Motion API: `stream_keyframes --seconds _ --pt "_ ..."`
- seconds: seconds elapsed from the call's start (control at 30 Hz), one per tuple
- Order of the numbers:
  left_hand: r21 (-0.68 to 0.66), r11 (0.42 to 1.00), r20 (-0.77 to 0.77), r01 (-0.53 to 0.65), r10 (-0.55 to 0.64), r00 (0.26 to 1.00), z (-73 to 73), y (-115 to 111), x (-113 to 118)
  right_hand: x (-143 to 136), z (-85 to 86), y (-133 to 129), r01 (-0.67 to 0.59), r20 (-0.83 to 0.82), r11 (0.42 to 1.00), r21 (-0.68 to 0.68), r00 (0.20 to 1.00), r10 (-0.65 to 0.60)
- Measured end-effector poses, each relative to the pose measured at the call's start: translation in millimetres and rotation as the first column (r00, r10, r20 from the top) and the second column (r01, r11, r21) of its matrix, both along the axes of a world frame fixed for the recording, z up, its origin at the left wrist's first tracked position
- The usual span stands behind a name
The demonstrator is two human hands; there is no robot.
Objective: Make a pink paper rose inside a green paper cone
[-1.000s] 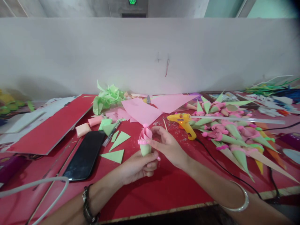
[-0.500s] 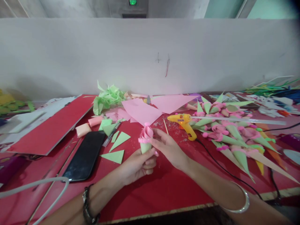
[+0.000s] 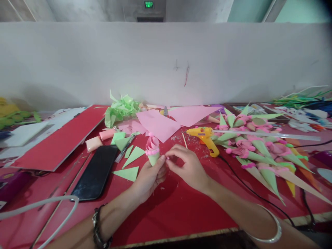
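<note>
My left hand (image 3: 150,180) is wrapped round the lower part of a small light-green paper cone (image 3: 153,159). Curled pink paper (image 3: 152,143) fills the cone's mouth, with a bumpy pink trim round the rim and a pink ball at the top. Thumb and forefinger of my right hand (image 3: 188,167) pinch together beside my left fingertips, just right of the cone. A tiny pink bit (image 3: 167,158) shows at that pinch; its kind is too small to tell. Pale green paper triangles (image 3: 133,157) lie on the red table left of my hands.
A yellow glue gun (image 3: 206,138) with a long clear stick and black cord lies right, beside many finished paper cones (image 3: 259,148). A black phone (image 3: 95,173), wrapped clay-like packs (image 3: 93,143), pink paper sheets (image 3: 158,122) and crumpled green paper (image 3: 121,109) lie left and behind.
My left hand has moved left with the cone. My right hand has left the cone's pink top and come down to a pinch beside my left fingertips.
</note>
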State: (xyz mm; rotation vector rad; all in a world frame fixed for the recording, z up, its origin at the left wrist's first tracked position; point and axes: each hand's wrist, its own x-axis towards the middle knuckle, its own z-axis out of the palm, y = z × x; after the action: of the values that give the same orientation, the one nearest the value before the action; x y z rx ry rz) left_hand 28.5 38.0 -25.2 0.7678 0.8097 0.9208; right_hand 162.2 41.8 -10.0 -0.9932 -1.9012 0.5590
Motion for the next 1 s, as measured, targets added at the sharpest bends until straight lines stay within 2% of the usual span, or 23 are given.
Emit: stream_keyframes --seconds 0.17,0.37,0.5,0.6,0.67,0.8,0.9,1.0 --pt "0.022 1.0 -0.015 -0.01 0.01 1.0 0.4 1 -1 0 0.5 0 0.025 -0.053 1.0 0.01 0.998 -0.025" --pt "0.037 0.998 -0.021 -0.043 0.044 0.999 -0.6 1 -2 2 1.1 1 -0.007 0.077 0.999 0.05 0.997 0.003" --pt "0.013 0.999 0.016 -0.048 0.048 0.999 0.7 0 -1 2 2.5 -1 -0.001 0.064 0.998 0.068 0.998 -0.004" --pt "0.002 0.999 0.054 -0.053 0.053 0.997 2.3 0 0 2 4.4 0 0.005 -0.017 1.0 0.025 1.0 -0.005" --pt "0.013 0.998 0.067 -0.061 0.06 0.996 2.7 -1 1 5 5.4 3 0.049 -0.132 0.998 -0.029 0.99 -0.053" --pt "0.014 0.998 0.073 -0.062 0.061 0.995 2.0 0 0 16 4.0 15 0.155 -0.43 0.97 -0.187 0.875 -0.223" --pt "-0.021 1.0 0.129 -0.017 0.02 0.991 2.5 1 -2 18 -0.2 20 0.057 -0.51 0.957 -0.284 0.836 -0.201" --pt "-0.049 0.989 0.254 0.139 -0.123 0.959 4.6 1 -5 11 -3.9 18 -0.085 -0.551 0.929 -0.36 0.823 -0.139"
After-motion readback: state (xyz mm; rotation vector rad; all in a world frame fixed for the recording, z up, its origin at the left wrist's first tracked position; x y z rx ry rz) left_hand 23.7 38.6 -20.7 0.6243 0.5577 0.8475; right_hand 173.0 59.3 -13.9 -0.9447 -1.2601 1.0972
